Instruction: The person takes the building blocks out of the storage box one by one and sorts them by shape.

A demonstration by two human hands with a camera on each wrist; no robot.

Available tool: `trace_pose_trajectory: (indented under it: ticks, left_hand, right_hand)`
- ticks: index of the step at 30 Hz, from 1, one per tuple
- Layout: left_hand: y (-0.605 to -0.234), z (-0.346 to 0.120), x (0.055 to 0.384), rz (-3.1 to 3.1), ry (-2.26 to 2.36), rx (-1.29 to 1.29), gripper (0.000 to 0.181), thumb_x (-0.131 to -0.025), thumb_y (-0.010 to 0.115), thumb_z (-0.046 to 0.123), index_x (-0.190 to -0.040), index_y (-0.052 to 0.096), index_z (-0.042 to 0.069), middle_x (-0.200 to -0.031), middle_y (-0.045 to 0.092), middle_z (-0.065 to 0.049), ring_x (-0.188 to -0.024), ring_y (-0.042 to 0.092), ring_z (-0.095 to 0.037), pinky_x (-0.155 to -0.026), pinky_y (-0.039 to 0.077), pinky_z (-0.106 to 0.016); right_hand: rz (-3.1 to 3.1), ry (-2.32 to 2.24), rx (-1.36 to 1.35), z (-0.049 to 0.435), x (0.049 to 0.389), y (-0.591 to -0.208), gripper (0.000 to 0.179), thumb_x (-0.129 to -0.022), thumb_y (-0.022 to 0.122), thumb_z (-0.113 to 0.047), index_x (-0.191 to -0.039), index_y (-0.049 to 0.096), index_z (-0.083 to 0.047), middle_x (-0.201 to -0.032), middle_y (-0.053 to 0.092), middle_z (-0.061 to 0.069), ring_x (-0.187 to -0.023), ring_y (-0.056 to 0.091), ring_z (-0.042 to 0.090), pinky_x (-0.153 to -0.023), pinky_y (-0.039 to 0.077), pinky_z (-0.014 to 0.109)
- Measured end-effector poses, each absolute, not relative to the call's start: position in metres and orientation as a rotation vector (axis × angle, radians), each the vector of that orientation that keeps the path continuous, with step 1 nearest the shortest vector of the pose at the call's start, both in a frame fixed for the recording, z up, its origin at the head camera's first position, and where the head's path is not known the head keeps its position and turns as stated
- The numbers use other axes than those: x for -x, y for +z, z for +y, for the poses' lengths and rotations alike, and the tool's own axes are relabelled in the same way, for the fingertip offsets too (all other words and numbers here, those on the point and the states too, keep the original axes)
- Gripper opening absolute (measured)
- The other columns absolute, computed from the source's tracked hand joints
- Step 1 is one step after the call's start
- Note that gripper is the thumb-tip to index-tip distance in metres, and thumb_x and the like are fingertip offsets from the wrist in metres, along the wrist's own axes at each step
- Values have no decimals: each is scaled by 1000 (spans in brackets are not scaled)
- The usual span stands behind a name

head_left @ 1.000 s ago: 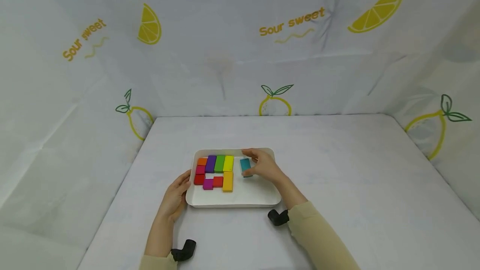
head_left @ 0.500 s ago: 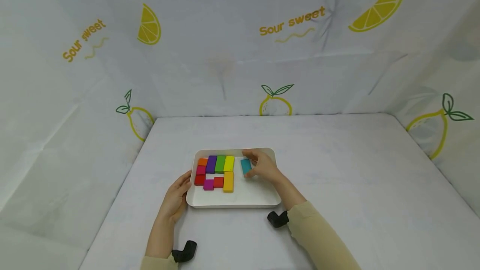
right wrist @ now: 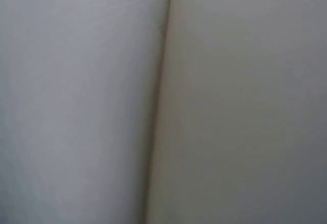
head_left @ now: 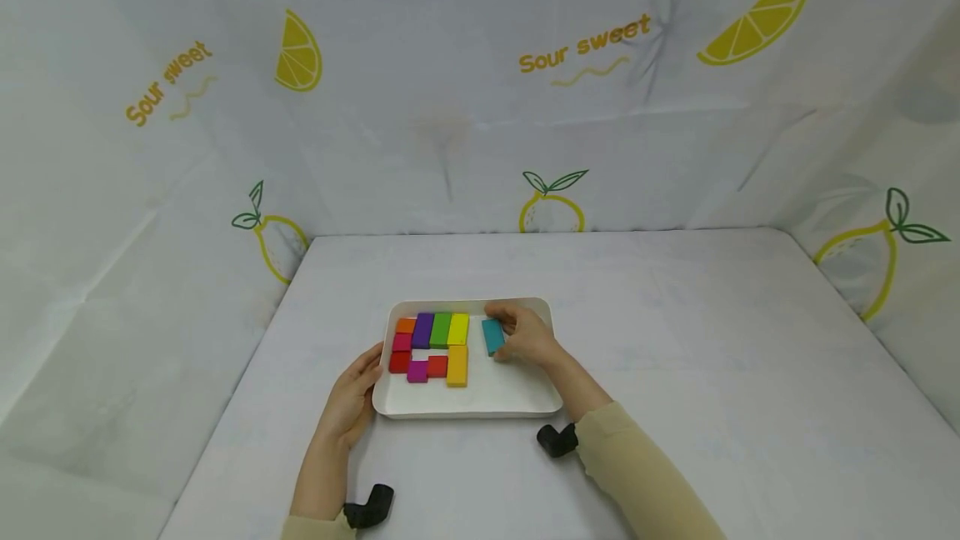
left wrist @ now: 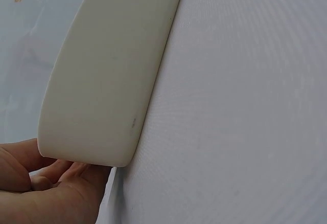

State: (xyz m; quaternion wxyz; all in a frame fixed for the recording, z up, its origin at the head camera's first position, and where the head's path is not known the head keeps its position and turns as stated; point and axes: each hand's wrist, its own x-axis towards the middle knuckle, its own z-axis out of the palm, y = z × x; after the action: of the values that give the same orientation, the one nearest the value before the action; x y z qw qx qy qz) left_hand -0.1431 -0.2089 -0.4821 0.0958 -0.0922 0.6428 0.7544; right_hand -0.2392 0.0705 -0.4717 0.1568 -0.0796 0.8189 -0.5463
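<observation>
From my remote seat, I see the right hand [head_left: 531,335] pinching the blue block [head_left: 492,337], thumb at its near end and fingers at its far end. The block is inside the white tray [head_left: 510,394], to the right of the other blocks and apart from them; I cannot tell whether it touches the tray floor. The left hand [head_left: 351,398] rests against the tray's left side; I cannot tell whether its fingers curl round the wall. Nearest the blue block is the yellow block [head_left: 458,329], with the amber block [head_left: 457,367] touching its near end. Beside the yellow one I see the green block [head_left: 440,330], then the purple block [head_left: 423,330]. The tray sits on the white table [head_left: 675,357].
</observation>
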Motion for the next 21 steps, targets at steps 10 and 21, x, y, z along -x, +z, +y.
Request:
trace_pose_trajectory:
  ticks: [10, 21]
  left_hand:
    - [-483, -208, 142, 1912, 2224, 255, 51, -106, 32, 6, -156, 22, 4, -164, 23, -15, -149, 26, -28, -93, 44, -6]
    - [-483, -208, 143, 1930, 2215, 312, 50, -106, 33, 7, -155, 25, 5, -162, 26, -15, -147, 28, -28, -92, 46, -6]
  right_hand:
    - [2341, -1573, 253, 74, 235, -470, 77, -68, 77, 17, -139, 53, -2, -144, 55, 16, -136, 49, 33, -116, 40, 42]
    - [2331, -1580, 246, 73, 237, -471, 76, -68, 80, 14, -137, 55, -4, -143, 57, 14, -134, 52, 31, -113, 43, 41]
